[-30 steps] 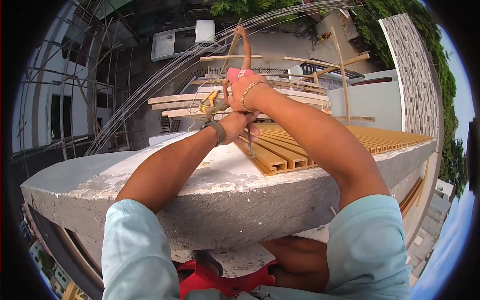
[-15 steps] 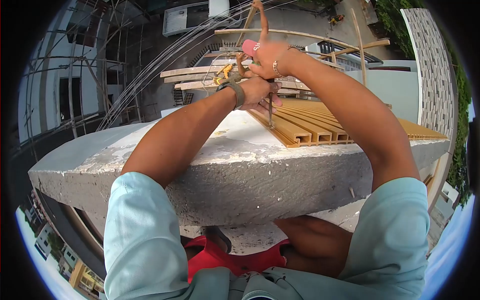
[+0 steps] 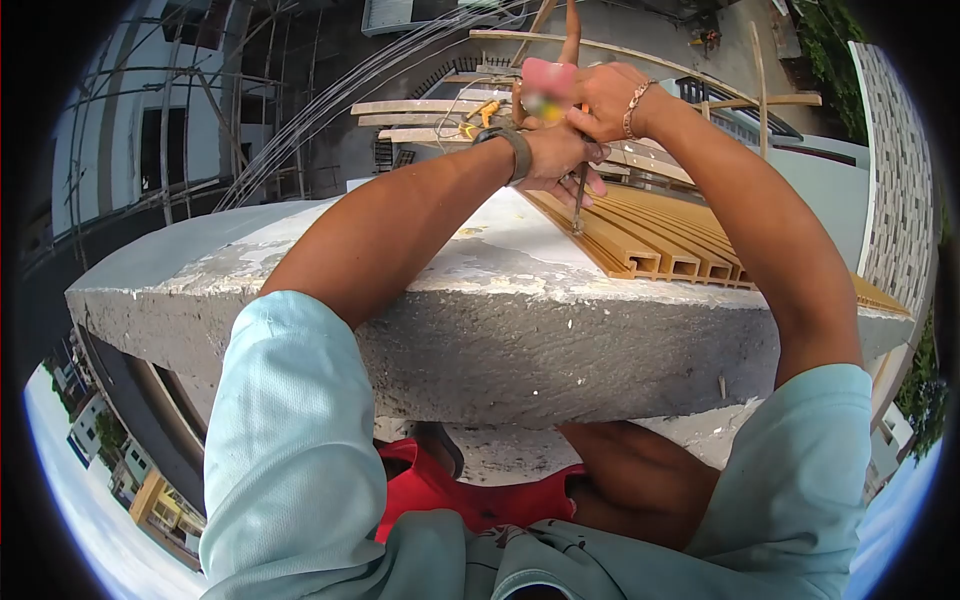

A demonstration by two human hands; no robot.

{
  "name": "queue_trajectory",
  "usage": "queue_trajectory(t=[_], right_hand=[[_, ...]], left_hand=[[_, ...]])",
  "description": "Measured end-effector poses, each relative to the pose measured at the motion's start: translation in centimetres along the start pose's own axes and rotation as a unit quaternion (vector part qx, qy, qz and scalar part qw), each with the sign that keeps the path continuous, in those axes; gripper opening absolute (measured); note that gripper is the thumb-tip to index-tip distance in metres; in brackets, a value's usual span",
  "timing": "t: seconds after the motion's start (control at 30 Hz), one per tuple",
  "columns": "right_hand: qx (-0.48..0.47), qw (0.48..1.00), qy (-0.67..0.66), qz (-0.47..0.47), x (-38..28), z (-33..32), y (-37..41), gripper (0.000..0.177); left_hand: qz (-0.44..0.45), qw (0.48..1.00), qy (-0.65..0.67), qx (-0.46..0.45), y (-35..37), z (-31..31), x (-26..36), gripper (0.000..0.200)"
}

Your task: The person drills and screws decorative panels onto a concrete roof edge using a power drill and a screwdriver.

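A thin dark screwdriver-like tool (image 3: 580, 195) stands nearly upright, its tip at the left edge strip of the ribbed tan panel (image 3: 640, 238). My left hand (image 3: 562, 162), with a strap on its wrist, is around the tool's upper shaft; some of its fingers extend beside it. Above it, my right hand (image 3: 607, 98), wearing a bracelet, is closed over the top of the tool, whose handle is mostly hidden. The panel lies on a rough concrete ledge (image 3: 560, 350) with patchy white paint.
Beyond the ledge, a person in a pink cap (image 3: 548, 78) is among wooden planks (image 3: 430, 107), a yellow tool (image 3: 483, 115) nearby. Cables cross the upper left, near pole scaffolding (image 3: 165, 120). A patterned wall (image 3: 890, 170) stands right. The ledge drops off at its far side.
The view has shifted, so both hands, the tool and the panel appear farther right. My right hand has turned slightly on top of the tool. Both hands remain at the tool.
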State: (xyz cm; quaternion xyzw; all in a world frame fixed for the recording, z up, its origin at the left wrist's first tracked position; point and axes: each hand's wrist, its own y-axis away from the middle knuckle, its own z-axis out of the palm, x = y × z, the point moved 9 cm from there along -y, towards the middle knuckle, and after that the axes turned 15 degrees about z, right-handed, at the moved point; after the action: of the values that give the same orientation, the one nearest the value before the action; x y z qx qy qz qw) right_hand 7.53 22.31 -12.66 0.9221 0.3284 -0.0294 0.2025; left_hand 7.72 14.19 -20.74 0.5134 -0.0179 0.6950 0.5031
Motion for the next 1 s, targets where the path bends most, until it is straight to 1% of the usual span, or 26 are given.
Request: queue_trajectory(t=[0.03,0.07,0.13,0.17,0.2,0.23,0.27,0.3,0.37,0.4,0.43,0.5,0.53,0.57,0.63,0.67,0.7,0.73,0.77,0.8,0.83,0.87,0.9,0.93,0.97,1.0], right_hand=[[-0.003,1.000,-0.006,-0.002,0.5,1.2,-0.4,0.026],[-0.037,0.993,0.044,0.102,2.2,2.0,-0.9,0.027],[-0.131,0.941,0.125,0.287,3.5,2.1,-0.4,0.032],[-0.135,0.941,0.122,0.286,2.6,1.2,-0.8,0.032],[-0.168,0.931,0.128,0.298,2.3,1.0,-0.5,0.035],[-0.198,0.920,0.137,0.310,2.2,0.8,0.0,0.037],[-0.198,0.914,0.156,0.318,3.2,2.0,-0.5,0.033],[-0.192,0.915,0.163,0.315,3.5,2.0,-0.5,0.033],[-0.104,0.960,0.051,0.254,3.1,1.7,-0.7,0.030],[-0.061,0.987,0.025,0.149,2.4,1.4,-0.6,0.032],[-0.063,0.987,0.023,0.145,3.7,2.0,-0.4,0.032],[-0.013,0.997,0.056,0.044,1.9,0.7,0.0,0.031],[-0.056,0.984,0.069,0.153,3.5,1.7,-0.2,0.027],[-0.061,0.984,0.066,0.155,2.3,1.4,-0.7,0.027],[-0.173,0.914,0.152,0.334,3.5,1.7,-0.3,0.030],[-0.232,0.896,0.169,0.339,2.3,0.9,0.0,0.039],[-0.228,0.896,0.170,0.340,2.1,0.4,0.2,0.039],[-0.218,0.914,0.175,0.294,1.0,0.2,-0.6,0.037],[-0.182,0.935,0.145,0.266,0.4,0.1,-0.9,0.036],[-0.148,0.954,0.117,0.235,-0.2,0.0,-1.3,0.035],[-0.145,0.954,0.122,0.231,1.4,1.0,-0.9,0.035],[-0.097,0.984,0.094,0.121,1.7,1.7,-1.0,0.036],[-0.050,0.997,0.059,0.010,0.4,1.2,-0.5,0.037],[-0.065,0.994,0.087,0.019,1.6,1.8,-0.3,0.034],[-0.067,0.994,0.083,0.020,0.8,1.4,-0.3,0.034],[-0.122,0.971,0.106,0.174,2.0,1.6,-0.3,0.034]], left_hand=[[0.000,1.000,-0.011,-0.021,-0.1,0.5,0.0,0.037],[-0.006,1.000,-0.013,-0.014,-0.4,0.5,-0.3,0.038],[-0.009,1.000,-0.027,-0.005,0.0,1.0,-0.2,0.040],[0.001,0.999,-0.048,0.005,0.2,1.0,0.3,0.042],[0.002,0.999,-0.041,0.028,0.3,0.8,0.3,0.047],[0.000,0.999,-0.041,0.024,0.1,1.1,-0.3,0.047],[0.018,0.999,-0.035,0.022,-0.7,0.7,-0.8,0.047],[0.035,0.999,-0.026,0.023,-0.5,0.6,-0.1,0.047],[0.017,1.000,-0.019,0.019,0.1,0.1,0.0,0.043],[0.016,1.000,-0.008,-0.001,0.0,0.2,0.1,0.042],[0.009,1.000,0.002,-0.025,0.0,0.6,-0.2,0.040],[0.000,0.999,-0.005,-0.035,0.0,0.9,0.0,0.039],[0.003,1.000,-0.009,-0.019,0.0,0.8,0.0,0.040],[0.009,1.000,-0.013,-0.004,-0.2,0.8,-0.1,0.040],[0.017,1.000,-0.021,0.007,-0.8,1.2,-0.4,0.041],[0.010,0.999,-0.026,0.025,-0.4,1.0,-0.3,0.041],[0.005,0.998,-0.033,0.046,0.3,0.8,0.1,0.041],[0.020,0.998,-0.028,0.057,0.5,0.4,0.3,0.035],[0.028,0.997,-0.030,0.063,0.6,-0.2,0.5,0.035],[0.021,0.999,-0.009,0.035,0.7,-0.1,0.2,0.032],[0.016,1.000,0.013,0.006,0.5,0.0,0.0,0.030],[0.014,1.000,0.025,0.001,0.0,0.0,-0.3,0.027],[0.014,1.000,0.027,0.002,0.0,0.3,0.0,0.027],[0.012,1.000,0.002,-0.007,-0.1,0.6,0.2,0.028],[0.007,1.000,-0.023,-0.017,-0.1,0.8,0.4,0.029],[0.001,1.000,-0.021,-0.017,-0.1,0.9,0.2,0.036]])
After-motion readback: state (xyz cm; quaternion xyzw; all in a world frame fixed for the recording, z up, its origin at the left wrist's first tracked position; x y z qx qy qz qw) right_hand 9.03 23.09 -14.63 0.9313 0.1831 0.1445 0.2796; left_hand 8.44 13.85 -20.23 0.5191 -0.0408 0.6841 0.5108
